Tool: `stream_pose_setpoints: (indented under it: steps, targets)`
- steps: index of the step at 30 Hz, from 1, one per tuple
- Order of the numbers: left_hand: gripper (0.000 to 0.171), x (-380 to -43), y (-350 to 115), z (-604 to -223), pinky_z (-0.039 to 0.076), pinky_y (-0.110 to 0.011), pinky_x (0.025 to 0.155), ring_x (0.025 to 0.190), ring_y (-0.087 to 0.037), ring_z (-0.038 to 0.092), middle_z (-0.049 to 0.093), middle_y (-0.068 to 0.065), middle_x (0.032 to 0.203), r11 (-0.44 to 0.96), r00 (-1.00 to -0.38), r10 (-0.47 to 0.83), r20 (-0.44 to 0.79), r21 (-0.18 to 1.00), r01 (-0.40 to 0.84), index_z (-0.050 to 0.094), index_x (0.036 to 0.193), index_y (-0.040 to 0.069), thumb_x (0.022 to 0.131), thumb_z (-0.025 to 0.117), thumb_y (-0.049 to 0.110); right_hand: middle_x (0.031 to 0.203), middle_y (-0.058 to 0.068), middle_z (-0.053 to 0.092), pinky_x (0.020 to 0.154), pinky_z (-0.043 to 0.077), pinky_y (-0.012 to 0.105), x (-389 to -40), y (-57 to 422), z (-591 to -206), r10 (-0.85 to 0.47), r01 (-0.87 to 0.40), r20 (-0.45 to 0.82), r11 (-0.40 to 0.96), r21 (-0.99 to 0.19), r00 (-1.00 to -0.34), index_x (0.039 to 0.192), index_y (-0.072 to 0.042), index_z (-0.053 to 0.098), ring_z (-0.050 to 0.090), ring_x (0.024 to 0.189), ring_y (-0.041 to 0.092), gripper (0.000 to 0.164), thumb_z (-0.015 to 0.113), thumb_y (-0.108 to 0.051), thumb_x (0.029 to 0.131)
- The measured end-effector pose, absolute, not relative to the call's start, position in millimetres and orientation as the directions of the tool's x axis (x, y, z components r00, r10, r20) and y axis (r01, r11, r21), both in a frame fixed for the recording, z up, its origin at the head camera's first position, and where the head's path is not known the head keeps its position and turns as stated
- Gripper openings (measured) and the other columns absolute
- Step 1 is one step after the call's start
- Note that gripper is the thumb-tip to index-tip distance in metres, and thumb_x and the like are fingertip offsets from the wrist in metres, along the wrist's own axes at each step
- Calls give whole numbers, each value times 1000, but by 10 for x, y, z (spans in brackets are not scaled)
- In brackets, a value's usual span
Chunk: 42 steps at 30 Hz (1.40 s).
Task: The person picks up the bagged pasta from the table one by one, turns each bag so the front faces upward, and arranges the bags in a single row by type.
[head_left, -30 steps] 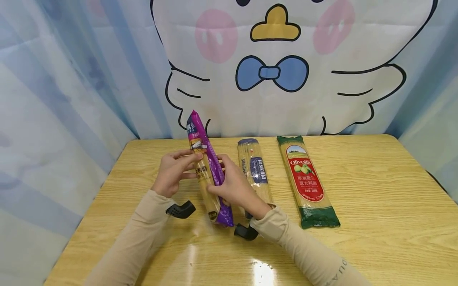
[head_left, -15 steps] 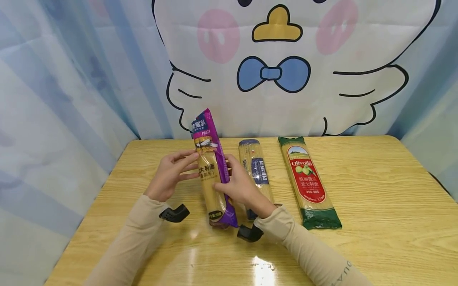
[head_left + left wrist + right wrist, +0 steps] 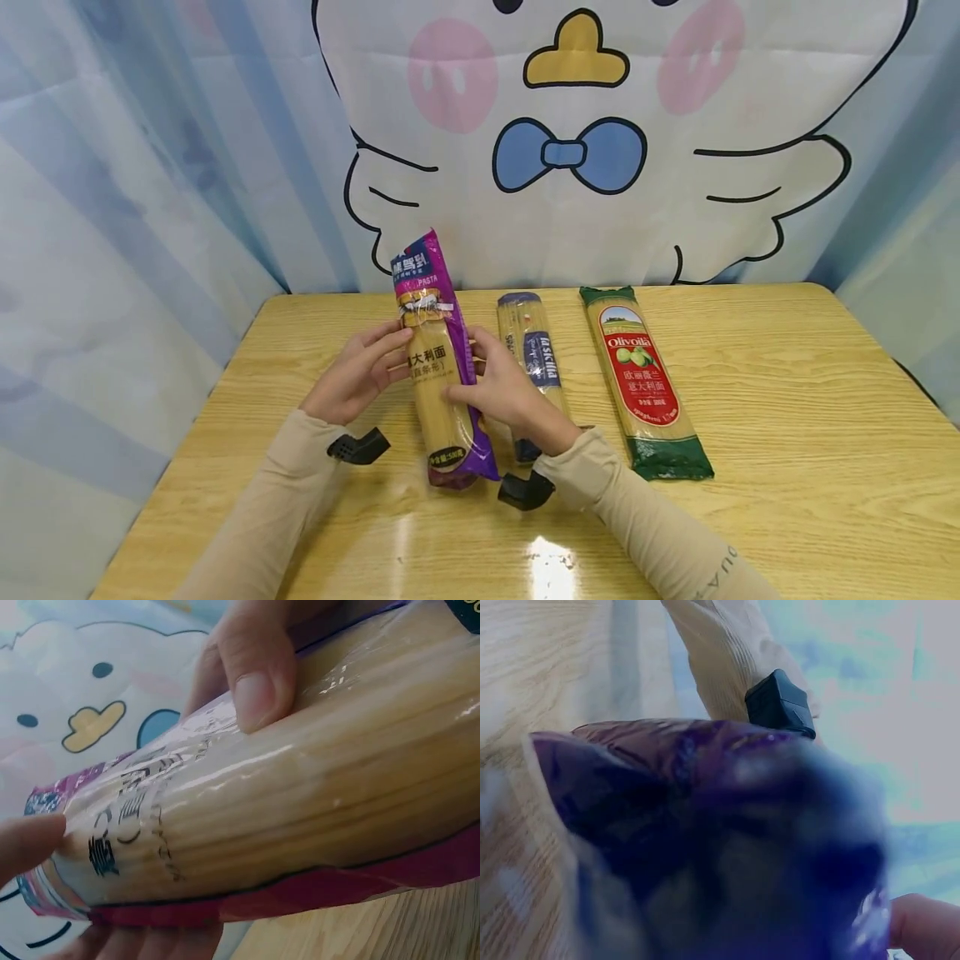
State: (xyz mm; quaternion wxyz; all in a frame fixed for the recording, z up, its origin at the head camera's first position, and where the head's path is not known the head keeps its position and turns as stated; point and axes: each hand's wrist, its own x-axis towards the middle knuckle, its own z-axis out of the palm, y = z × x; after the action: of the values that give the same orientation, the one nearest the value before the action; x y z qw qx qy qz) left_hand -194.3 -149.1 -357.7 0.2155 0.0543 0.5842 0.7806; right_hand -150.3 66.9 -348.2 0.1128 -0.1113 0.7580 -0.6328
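Note:
Between both hands, a purple-edged packet of spaghetti [image 3: 433, 375] leans with its printed front toward me. My left hand [image 3: 358, 372] holds its left side, thumb on the front and the other fingers behind. On the right edge my right hand [image 3: 506, 385] grips it, thumb across the clear front and fingers round the back. In the left wrist view the pasta strands show through the film, with the right thumb [image 3: 262, 694] pressed on top. The packet's blurred purple end [image 3: 705, 810] fills much of the right wrist view.
Just right of the held packet lies a blue-labelled spaghetti packet [image 3: 538, 354], partly covered by the right hand. Farther right is a green-ended packet with a red label [image 3: 645, 375]. All are on a wooden table [image 3: 810, 433] before a cartoon-printed curtain [image 3: 570, 225].
The packet has turned so its printed front faces me more fully, and its lower end has swung slightly left. Both hands keep hold of it; the other packets stay put.

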Motion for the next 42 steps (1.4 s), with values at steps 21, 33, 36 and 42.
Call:
stream_pose_setpoints:
  steps: [21, 33, 36, 42]
  targets:
    - [52, -1939, -1380, -3560, 61, -27, 78, 90, -12, 71, 72, 0, 102, -289, -970, 158, -187, 930, -226, 43, 142, 4, 96, 66, 12, 122, 15, 61, 80, 61, 39, -1541, 751, -3515, -355, 52, -148, 266, -963, -923, 147, -11, 39, 65, 103, 28, 79, 82, -26, 83]
    - [52, -1948, -1397, -3530, 61, -26, 75, 87, -11, 72, 74, 2, 96, -270, -972, 105, -208, 935, -229, 47, 140, 5, 94, 69, 15, 122, 18, 59, 70, 63, 37, -1525, 734, -3540, -345, 48, -139, 259, -965, -928, 147, -8, 40, 68, 96, 26, 73, 79, -18, 86]
    - [54, -1964, -1411, -3535, 61, -26, 75, 86, -10, 71, 74, 3, 95, -258, -975, 97, -201, 941, -219, 47, 141, 3, 94, 70, 16, 123, 17, 59, 69, 63, 37, -1528, 729, -3532, -341, 53, -137, 245, -968, -930, 145, -9, 42, 68, 97, 26, 67, 77, -14, 88]
    - [59, -1978, -1444, -3536, 61, -28, 80, 91, -12, 71, 72, 2, 101, -215, -973, 111, -200, 951, -220, 44, 146, 5, 95, 69, 19, 125, 18, 59, 68, 62, 37, -1552, 725, -3541, -325, 75, -150, 233, -970, -934, 144, -8, 42, 67, 95, 25, 63, 74, -8, 89]
